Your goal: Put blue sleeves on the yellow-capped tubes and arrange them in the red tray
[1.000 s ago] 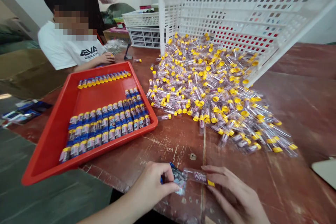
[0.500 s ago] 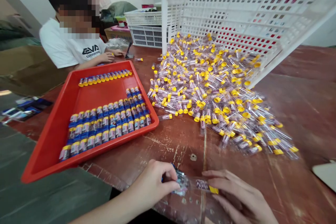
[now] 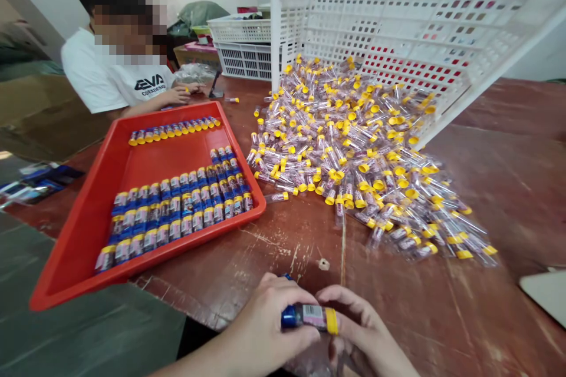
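Note:
Just above the table's front edge, a small clear tube (image 3: 313, 315) with a yellow cap, a printed label and a dark blue end lies sideways between my hands. My left hand (image 3: 269, 321) is closed around its blue end, thumb below and fingers above. At the yellow-capped end, the fingers of my right hand (image 3: 365, 327) close on the tube. Another blue bit shows behind my left knuckles, mostly hidden. Under my hands there is something clear and shiny that I cannot make out.
A red tray (image 3: 154, 256) at the left holds rows of yellow-capped tubes with blue in them. Ahead, a big heap of clear tubes (image 3: 349, 147) spills from a tilted white basket (image 3: 398, 23). A co-worker (image 3: 110, 70) sits beyond the tray. A pale flat board (image 3: 546, 297) lies far right.
My hands have come together. The tube, earlier clear and in my right hand beside a shiny bluish packet in my left, now shows blue at its left end and both hands grip it.

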### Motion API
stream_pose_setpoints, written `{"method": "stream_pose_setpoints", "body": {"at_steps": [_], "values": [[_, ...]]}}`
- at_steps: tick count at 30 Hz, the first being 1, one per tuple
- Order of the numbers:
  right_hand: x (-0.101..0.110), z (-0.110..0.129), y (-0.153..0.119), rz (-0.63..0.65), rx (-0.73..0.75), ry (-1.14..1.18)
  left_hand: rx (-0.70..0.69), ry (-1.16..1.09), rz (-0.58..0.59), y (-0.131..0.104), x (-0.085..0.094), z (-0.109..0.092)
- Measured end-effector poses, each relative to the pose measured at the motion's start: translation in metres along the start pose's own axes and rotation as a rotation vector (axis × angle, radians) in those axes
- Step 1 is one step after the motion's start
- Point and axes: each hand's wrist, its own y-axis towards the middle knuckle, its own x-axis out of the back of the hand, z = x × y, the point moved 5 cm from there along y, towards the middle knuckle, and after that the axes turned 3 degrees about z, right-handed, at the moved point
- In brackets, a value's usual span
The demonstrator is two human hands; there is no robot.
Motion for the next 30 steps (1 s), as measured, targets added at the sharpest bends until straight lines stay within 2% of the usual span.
{"method": "stream_pose_setpoints", "body": {"at_steps": [2, 5, 11, 14, 16, 17, 18, 19, 21, 22, 24, 26, 28, 30], "values": [[-0.012, -0.01, 0.002, 0.097, -0.082, 0.206, 0.004, -0.027, -0.002, 0.0, -0.002, -0.001], [-0.026, -0.022, 0.005, 0.254, -0.169, 0.395, 0.093, -0.089, 0.025, -0.001, -0.007, 0.003], [-0.02, -0.044, 0.015, 0.266, -0.18, 0.371, 0.251, -0.195, 0.07, -0.003, -0.017, 0.016], [-0.026, -0.039, 0.012, 0.306, -0.178, 0.355, 0.198, -0.199, 0.067, -0.003, -0.015, 0.011], [-0.032, -0.023, 0.011, 0.315, -0.124, 0.306, 0.075, -0.142, 0.026, -0.001, -0.001, -0.001], [-0.033, -0.011, 0.013, 0.295, -0.071, 0.219, 0.009, -0.091, -0.014, 0.0, 0.012, -0.007], [-0.033, 0.004, 0.018, 0.256, 0.008, 0.038, -0.048, -0.027, -0.062, 0.003, 0.03, -0.013], [-0.032, 0.022, 0.027, 0.209, 0.103, -0.21, -0.091, 0.044, -0.12, 0.007, 0.053, -0.018], [-0.03, 0.06, 0.051, 0.062, 0.336, -0.917, -0.09, 0.197, -0.266, 0.02, 0.112, -0.018], [-0.03, 0.076, 0.067, 0.006, 0.425, -1.096, -0.048, 0.262, -0.368, 0.027, 0.148, -0.014], [-0.031, 0.099, 0.105, -0.033, 0.533, -1.3, 0.147, 0.34, -0.587, 0.044, 0.222, 0.006], [-0.036, 0.108, 0.142, -0.019, 0.607, -1.478, 0.279, 0.366, -0.72, 0.061, 0.281, 0.03], [-0.045, 0.108, 0.17, 0.001, 0.647, -1.644, 0.419, 0.364, -0.795, 0.077, 0.319, 0.055], [-0.051, 0.102, 0.185, -0.007, 0.656, -1.779, 0.534, 0.352, -0.828, 0.09, 0.337, 0.077]]}}
